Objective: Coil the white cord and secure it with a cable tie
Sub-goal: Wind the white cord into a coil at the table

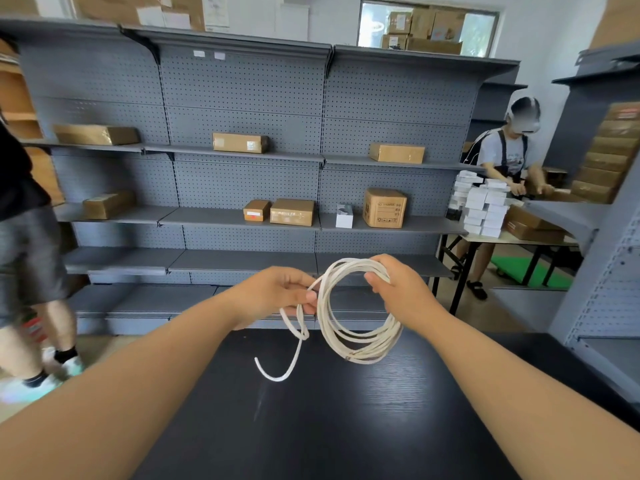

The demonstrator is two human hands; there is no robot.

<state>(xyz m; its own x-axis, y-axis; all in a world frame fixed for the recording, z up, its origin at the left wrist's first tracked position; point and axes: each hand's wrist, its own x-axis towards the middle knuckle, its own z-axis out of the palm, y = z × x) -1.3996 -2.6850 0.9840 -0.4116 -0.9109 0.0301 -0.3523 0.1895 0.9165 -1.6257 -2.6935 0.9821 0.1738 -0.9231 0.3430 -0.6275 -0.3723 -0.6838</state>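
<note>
The white cord [349, 336] hangs in a round coil of several loops above the far end of the black table [346, 410]. My right hand [398, 285] grips the coil at its upper right side. My left hand [280, 292] pinches the cord at the coil's left side, where a loose tail [291, 362] loops down and curls up to the left, ending just above the table. No cable tie shows in view.
Grey pegboard shelving [242, 188] with cardboard boxes stands behind the table. A person [27, 237] walks at the left. Another person [509, 161] works at a side table [519, 239] with stacked white boxes at the right.
</note>
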